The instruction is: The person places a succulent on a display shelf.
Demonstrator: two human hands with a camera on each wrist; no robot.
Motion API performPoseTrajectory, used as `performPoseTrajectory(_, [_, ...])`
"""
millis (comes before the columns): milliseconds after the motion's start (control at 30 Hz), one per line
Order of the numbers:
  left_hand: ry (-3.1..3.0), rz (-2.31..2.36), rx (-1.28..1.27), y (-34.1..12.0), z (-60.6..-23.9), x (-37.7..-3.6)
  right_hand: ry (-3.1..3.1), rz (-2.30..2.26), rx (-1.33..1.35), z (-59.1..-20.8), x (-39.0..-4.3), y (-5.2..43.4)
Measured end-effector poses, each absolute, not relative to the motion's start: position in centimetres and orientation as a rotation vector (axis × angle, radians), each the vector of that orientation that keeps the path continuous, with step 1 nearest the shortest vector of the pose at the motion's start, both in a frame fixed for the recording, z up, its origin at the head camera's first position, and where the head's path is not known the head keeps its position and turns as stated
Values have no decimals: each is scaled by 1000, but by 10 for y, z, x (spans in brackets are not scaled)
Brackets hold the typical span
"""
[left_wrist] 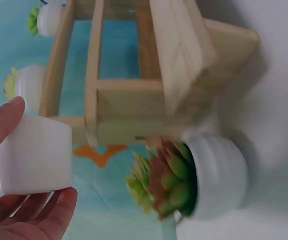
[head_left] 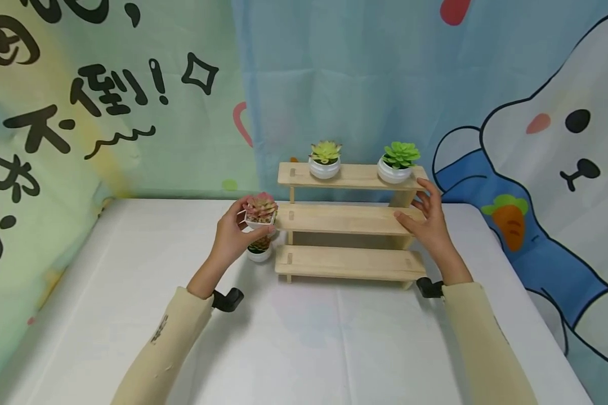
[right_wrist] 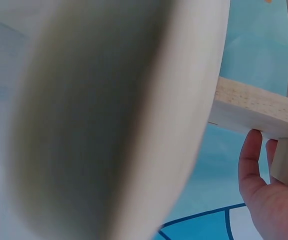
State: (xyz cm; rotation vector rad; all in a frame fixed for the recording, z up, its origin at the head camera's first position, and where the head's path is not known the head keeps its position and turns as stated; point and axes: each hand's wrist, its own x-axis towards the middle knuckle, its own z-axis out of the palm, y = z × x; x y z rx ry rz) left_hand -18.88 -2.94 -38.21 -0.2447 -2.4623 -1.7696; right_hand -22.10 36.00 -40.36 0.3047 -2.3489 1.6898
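Left hand point(head_left: 231, 233) grips a white pot with a pink succulent point(head_left: 260, 212), fingers and thumb curled round the pot wall (the left wrist view confirms this point(left_wrist: 34, 155)). The pot is upright, lifted off the table point(head_left: 132, 315), just left of the wooden stand point(head_left: 349, 219), at about the level of its middle shelf point(head_left: 342, 218).

Directly below the held pot a second potted succulent point(head_left: 259, 248) stands on the table, beside the stand's lower left corner.

The stand's long axis runs left-right, steps rising away from the person. The middle shelf is bare and lies immediately right of the held pot; the left hand is by far the nearer to its free end.

Top shelf: a yellow-green plant point(head_left: 325, 159) on the left, a green plant point(head_left: 398, 161) on the right.

Right hand point(head_left: 428, 219) has nothing in its grasp; fingers extended, resting against the stand's right end at the middle shelf, thumb on the shelf.
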Motion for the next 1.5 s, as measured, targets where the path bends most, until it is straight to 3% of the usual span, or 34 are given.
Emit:
performPoseTrajectory(1067, [-2501, -1879, -685, 115, -377, -213, -2348, 1727, 268, -400, -217, 362])
performPoseTrajectory(1500, [-2504, -1906, -689, 156, -375, -221, -2295, 1711, 391, -405, -216, 366])
